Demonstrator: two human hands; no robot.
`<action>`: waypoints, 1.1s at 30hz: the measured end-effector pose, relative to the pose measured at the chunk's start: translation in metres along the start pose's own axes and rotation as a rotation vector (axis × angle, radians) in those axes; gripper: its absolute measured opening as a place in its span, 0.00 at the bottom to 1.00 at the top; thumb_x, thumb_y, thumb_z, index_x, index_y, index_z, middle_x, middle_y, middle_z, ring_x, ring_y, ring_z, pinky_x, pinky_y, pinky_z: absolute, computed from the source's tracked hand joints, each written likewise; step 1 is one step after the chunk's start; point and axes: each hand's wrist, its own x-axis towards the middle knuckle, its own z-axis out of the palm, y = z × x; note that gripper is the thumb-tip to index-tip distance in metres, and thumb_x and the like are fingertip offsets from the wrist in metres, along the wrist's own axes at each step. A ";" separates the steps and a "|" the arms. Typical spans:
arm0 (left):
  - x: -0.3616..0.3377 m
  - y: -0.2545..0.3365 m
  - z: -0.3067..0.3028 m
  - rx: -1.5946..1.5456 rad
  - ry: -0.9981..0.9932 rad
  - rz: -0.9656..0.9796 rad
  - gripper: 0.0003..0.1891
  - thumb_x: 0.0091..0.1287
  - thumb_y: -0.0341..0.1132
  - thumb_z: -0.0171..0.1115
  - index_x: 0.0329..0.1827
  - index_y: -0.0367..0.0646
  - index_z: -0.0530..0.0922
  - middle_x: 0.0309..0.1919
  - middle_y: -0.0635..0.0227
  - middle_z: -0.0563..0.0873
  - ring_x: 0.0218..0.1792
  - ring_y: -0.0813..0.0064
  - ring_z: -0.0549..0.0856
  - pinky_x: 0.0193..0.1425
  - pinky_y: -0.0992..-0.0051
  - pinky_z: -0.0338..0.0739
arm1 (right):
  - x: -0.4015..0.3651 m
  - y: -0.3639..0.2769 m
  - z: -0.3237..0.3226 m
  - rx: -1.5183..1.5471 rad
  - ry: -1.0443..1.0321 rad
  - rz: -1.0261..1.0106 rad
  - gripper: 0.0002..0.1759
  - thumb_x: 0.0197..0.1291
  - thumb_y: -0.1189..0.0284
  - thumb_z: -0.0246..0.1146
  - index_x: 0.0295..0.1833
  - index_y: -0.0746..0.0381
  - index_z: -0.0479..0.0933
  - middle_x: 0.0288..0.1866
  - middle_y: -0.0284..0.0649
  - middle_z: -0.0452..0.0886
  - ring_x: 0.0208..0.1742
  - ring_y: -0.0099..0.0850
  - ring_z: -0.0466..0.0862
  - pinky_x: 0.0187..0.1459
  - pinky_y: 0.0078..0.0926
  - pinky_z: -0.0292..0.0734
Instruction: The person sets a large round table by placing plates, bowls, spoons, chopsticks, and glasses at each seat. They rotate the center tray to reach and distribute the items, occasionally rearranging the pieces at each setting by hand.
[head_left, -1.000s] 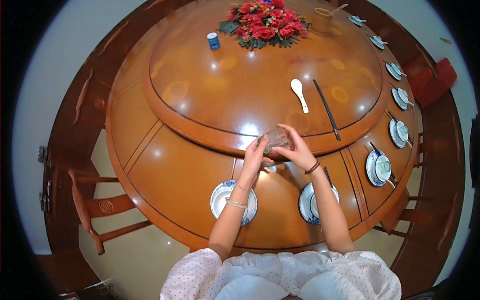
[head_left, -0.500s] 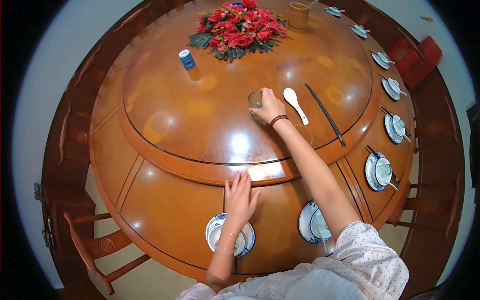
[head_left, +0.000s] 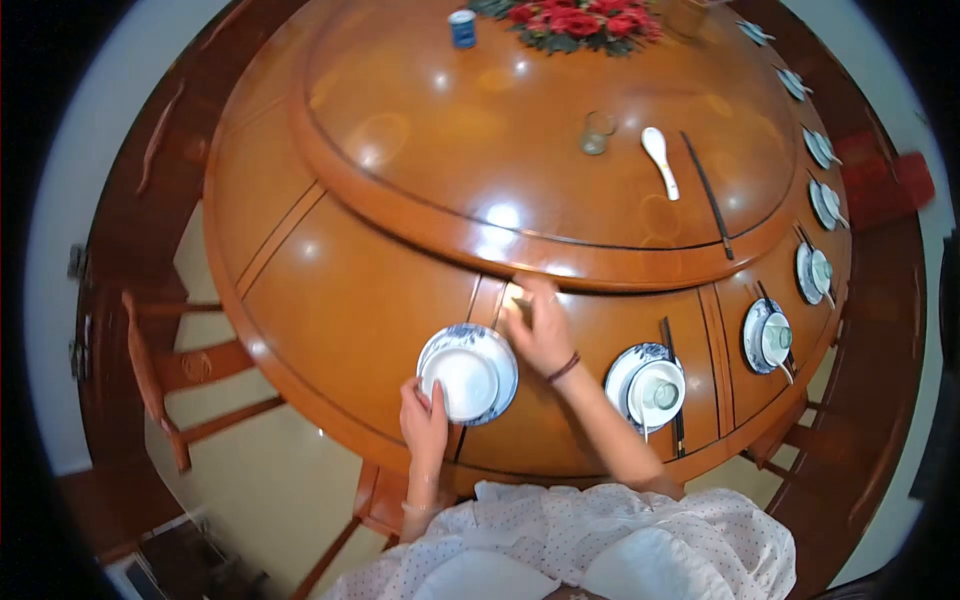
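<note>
Here, bowl against left hand's fingertips.

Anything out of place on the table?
Nothing visibly spilled or broken. Odd bit: glass, spoon and chopsticks sit out on the turntable, away from the bowl at the left hand; the next setting has all three together.
</note>
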 end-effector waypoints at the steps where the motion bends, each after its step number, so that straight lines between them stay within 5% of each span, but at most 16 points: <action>1: -0.001 -0.005 0.000 -0.018 0.047 0.039 0.17 0.63 0.42 0.55 0.45 0.35 0.70 0.19 0.60 0.75 0.22 0.65 0.75 0.28 0.67 0.69 | -0.030 -0.006 0.015 -0.067 -0.093 -0.022 0.21 0.52 0.68 0.62 0.49 0.67 0.68 0.46 0.50 0.73 0.48 0.46 0.74 0.48 0.36 0.71; 4: -0.007 -0.016 -0.010 0.090 -0.013 -0.029 0.17 0.65 0.41 0.53 0.43 0.33 0.70 0.15 0.60 0.76 0.19 0.63 0.78 0.26 0.66 0.70 | -0.071 -0.041 0.031 -0.065 -0.206 0.001 0.20 0.52 0.68 0.62 0.49 0.67 0.69 0.43 0.48 0.73 0.45 0.44 0.75 0.44 0.35 0.73; 6: -0.003 -0.038 -0.001 -0.101 -0.229 0.077 0.15 0.68 0.38 0.48 0.43 0.32 0.69 0.14 0.61 0.77 0.15 0.66 0.79 0.21 0.69 0.72 | -0.084 -0.048 0.038 -0.133 -0.208 0.039 0.20 0.54 0.68 0.60 0.50 0.66 0.68 0.41 0.47 0.71 0.43 0.43 0.75 0.40 0.37 0.74; 9: -0.008 -0.036 0.007 -0.503 -0.269 -0.108 0.13 0.69 0.35 0.45 0.44 0.31 0.69 0.15 0.61 0.79 0.12 0.71 0.79 0.17 0.74 0.73 | -0.085 -0.046 0.035 -0.137 -0.209 0.136 0.20 0.56 0.68 0.59 0.51 0.67 0.67 0.41 0.48 0.71 0.41 0.44 0.75 0.40 0.37 0.74; 14: 0.000 -0.013 -0.003 -0.405 -0.188 0.042 0.13 0.68 0.33 0.43 0.45 0.30 0.69 0.14 0.61 0.78 0.11 0.76 0.77 0.14 0.76 0.72 | -0.082 -0.019 0.020 -0.007 -0.121 0.272 0.20 0.57 0.67 0.58 0.50 0.68 0.67 0.41 0.51 0.72 0.37 0.44 0.76 0.38 0.38 0.73; 19: 0.087 0.049 -0.002 -0.407 -0.122 0.249 0.12 0.68 0.33 0.43 0.42 0.30 0.71 0.12 0.63 0.77 0.08 0.77 0.74 0.13 0.76 0.69 | -0.103 -0.003 0.009 -0.324 -0.177 0.270 0.23 0.57 0.60 0.57 0.51 0.66 0.66 0.42 0.53 0.74 0.37 0.45 0.78 0.36 0.39 0.74; 21: 0.132 0.084 0.017 -0.606 -0.204 0.237 0.14 0.70 0.35 0.41 0.39 0.32 0.72 0.14 0.66 0.77 0.09 0.82 0.71 0.11 0.81 0.64 | -0.107 -0.006 0.009 -0.245 -0.409 0.556 0.26 0.58 0.56 0.56 0.52 0.66 0.65 0.38 0.54 0.78 0.33 0.48 0.80 0.33 0.42 0.75; 23: 0.185 0.113 0.049 -0.698 -0.247 0.294 0.15 0.70 0.36 0.41 0.38 0.32 0.72 0.14 0.66 0.76 0.09 0.81 0.71 0.11 0.81 0.63 | -0.110 -0.003 0.014 -0.166 -0.441 0.590 0.26 0.58 0.55 0.55 0.50 0.66 0.64 0.31 0.54 0.80 0.28 0.51 0.80 0.30 0.45 0.75; 25: 0.227 0.144 0.079 -0.788 -0.246 0.266 0.15 0.70 0.36 0.40 0.39 0.30 0.71 0.15 0.61 0.77 0.09 0.78 0.72 0.11 0.79 0.65 | -0.114 0.005 0.028 -0.073 -0.388 0.578 0.23 0.56 0.59 0.59 0.47 0.66 0.65 0.21 0.46 0.77 0.24 0.44 0.79 0.26 0.38 0.73; 27: 0.254 0.174 0.096 -0.678 -0.199 0.253 0.16 0.69 0.36 0.41 0.38 0.27 0.70 0.16 0.56 0.79 0.11 0.74 0.76 0.12 0.77 0.71 | -0.116 0.016 0.036 -0.114 -0.344 0.466 0.20 0.58 0.63 0.58 0.46 0.67 0.63 0.21 0.48 0.77 0.21 0.41 0.80 0.23 0.36 0.74; 29: 0.270 0.197 0.106 -0.707 -0.219 0.231 0.17 0.68 0.35 0.41 0.37 0.25 0.69 0.17 0.54 0.80 0.12 0.72 0.78 0.13 0.76 0.73 | -0.110 0.019 0.035 0.134 -0.437 0.681 0.16 0.60 0.67 0.56 0.45 0.67 0.62 0.20 0.48 0.77 0.18 0.36 0.80 0.21 0.32 0.75; 33: 0.303 0.215 0.124 -0.697 -0.190 0.213 0.17 0.68 0.35 0.40 0.32 0.27 0.69 0.18 0.53 0.80 0.13 0.69 0.80 0.12 0.73 0.75 | -0.105 0.019 0.027 0.329 -0.482 0.680 0.13 0.62 0.70 0.53 0.47 0.67 0.62 0.19 0.44 0.77 0.17 0.31 0.80 0.18 0.26 0.75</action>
